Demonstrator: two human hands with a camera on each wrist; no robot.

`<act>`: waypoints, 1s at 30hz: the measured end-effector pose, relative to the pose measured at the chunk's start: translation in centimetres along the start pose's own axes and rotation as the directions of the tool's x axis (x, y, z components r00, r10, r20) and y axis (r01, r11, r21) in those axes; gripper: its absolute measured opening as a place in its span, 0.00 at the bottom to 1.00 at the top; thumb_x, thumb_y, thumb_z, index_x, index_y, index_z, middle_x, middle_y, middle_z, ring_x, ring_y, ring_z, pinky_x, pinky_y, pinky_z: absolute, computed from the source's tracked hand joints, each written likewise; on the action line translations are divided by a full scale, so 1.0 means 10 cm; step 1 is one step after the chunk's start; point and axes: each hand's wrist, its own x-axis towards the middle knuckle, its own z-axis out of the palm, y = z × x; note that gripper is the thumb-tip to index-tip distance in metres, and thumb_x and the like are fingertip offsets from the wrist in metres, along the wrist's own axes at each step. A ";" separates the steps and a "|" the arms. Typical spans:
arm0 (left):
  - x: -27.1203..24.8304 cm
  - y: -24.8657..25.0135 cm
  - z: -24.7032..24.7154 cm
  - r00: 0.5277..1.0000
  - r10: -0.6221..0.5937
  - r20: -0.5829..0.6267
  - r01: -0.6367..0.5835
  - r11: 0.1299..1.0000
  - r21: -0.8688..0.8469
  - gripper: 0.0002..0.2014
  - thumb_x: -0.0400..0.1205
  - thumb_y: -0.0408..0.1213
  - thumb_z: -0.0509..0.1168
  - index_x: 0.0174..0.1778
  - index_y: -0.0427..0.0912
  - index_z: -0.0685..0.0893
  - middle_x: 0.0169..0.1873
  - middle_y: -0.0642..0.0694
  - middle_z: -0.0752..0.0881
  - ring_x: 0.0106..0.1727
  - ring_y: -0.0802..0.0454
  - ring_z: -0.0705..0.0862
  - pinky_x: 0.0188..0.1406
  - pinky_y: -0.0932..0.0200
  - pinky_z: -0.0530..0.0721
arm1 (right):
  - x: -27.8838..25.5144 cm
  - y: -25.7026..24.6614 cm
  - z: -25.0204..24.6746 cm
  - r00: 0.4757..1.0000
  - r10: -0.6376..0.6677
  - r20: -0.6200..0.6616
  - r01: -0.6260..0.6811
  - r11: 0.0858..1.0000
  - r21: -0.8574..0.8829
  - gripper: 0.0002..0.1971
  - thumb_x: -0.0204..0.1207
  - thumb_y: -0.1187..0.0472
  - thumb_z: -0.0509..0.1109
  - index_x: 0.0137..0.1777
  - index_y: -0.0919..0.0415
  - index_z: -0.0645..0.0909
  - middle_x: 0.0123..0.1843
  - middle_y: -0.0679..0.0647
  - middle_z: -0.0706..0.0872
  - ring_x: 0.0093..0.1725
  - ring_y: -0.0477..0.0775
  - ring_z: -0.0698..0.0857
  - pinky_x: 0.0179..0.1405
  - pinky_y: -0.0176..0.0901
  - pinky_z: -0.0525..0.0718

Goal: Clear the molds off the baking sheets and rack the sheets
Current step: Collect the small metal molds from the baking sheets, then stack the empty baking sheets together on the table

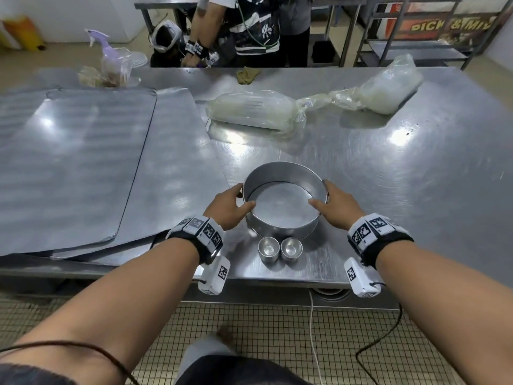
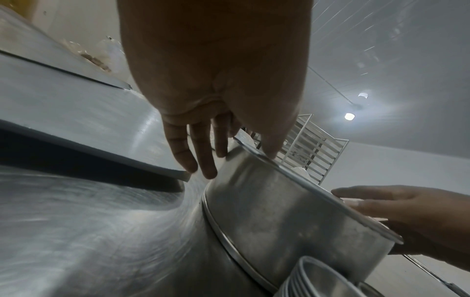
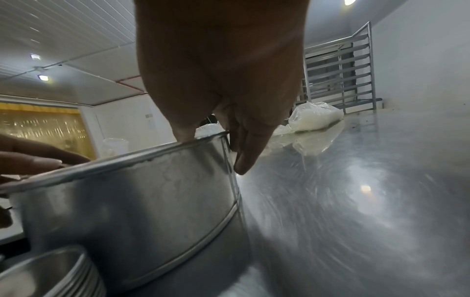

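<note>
You see a round metal cake mold (image 1: 283, 201) upright on the steel table, two small metal cup molds (image 1: 279, 249) just before it, and flat baking sheets (image 1: 83, 168) stacked at left.

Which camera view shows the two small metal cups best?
The head view: both small cups stand whole, side by side, before the round mold. The left wrist view and the right wrist view catch only stacked rims at the bottom edge.
</note>
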 end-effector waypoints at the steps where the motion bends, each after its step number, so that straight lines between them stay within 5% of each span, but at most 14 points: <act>1: -0.01 0.00 -0.01 1.000 -0.006 0.001 0.006 1.000 -0.006 0.29 0.82 0.57 0.66 0.79 0.51 0.74 0.71 0.47 0.83 0.69 0.45 0.83 0.67 0.48 0.80 | 0.02 -0.01 -0.02 1.000 -0.002 0.009 0.002 1.000 -0.015 0.36 0.81 0.44 0.67 0.85 0.54 0.60 0.79 0.57 0.76 0.75 0.66 0.76 0.70 0.51 0.73; 7: -0.06 -0.02 -0.08 0.998 0.035 0.049 -0.034 0.999 -0.018 0.34 0.82 0.55 0.70 0.83 0.52 0.69 0.77 0.48 0.79 0.70 0.47 0.83 0.68 0.54 0.77 | 0.13 -0.17 -0.15 0.996 -0.006 0.091 0.012 0.997 -0.073 0.28 0.80 0.49 0.69 0.79 0.52 0.69 0.72 0.56 0.82 0.66 0.63 0.82 0.61 0.50 0.76; 14: -0.06 -0.42 -0.60 0.996 -0.048 -0.077 0.045 0.998 -0.037 0.34 0.82 0.60 0.67 0.82 0.50 0.71 0.70 0.46 0.84 0.66 0.46 0.84 0.69 0.49 0.80 | 0.25 -1.11 -0.12 0.977 -0.085 -0.195 0.069 0.994 -0.088 0.24 0.81 0.48 0.68 0.74 0.58 0.78 0.74 0.61 0.80 0.72 0.64 0.78 0.71 0.53 0.75; 22: -0.39 -1.97 -1.96 0.954 -0.227 -0.198 0.233 0.972 0.008 0.33 0.83 0.56 0.67 0.82 0.45 0.71 0.71 0.42 0.82 0.69 0.44 0.82 0.68 0.51 0.79 | 0.38 -3.05 0.98 0.972 -0.226 -0.071 0.229 0.972 0.044 0.24 0.82 0.44 0.66 0.71 0.57 0.79 0.70 0.57 0.84 0.67 0.59 0.82 0.65 0.49 0.77; 26: -0.68 -2.93 -2.56 0.882 -0.386 -0.271 0.403 0.915 0.008 0.34 0.82 0.52 0.69 0.83 0.45 0.69 0.75 0.38 0.77 0.74 0.40 0.77 0.72 0.48 0.76 | 0.35 -3.82 1.71 0.974 -0.222 0.051 0.215 0.970 0.118 0.26 0.81 0.42 0.67 0.73 0.57 0.77 0.69 0.57 0.84 0.67 0.58 0.82 0.57 0.44 0.75; 30: -1.03 -3.77 -3.07 0.797 -0.511 -0.322 0.545 0.838 0.019 0.37 0.79 0.53 0.70 0.83 0.47 0.67 0.75 0.36 0.75 0.74 0.36 0.77 0.73 0.43 0.77 | 0.35 -4.34 2.33 0.964 -0.200 0.176 0.178 0.975 0.134 0.33 0.80 0.41 0.68 0.80 0.59 0.69 0.74 0.60 0.80 0.71 0.61 0.80 0.65 0.50 0.77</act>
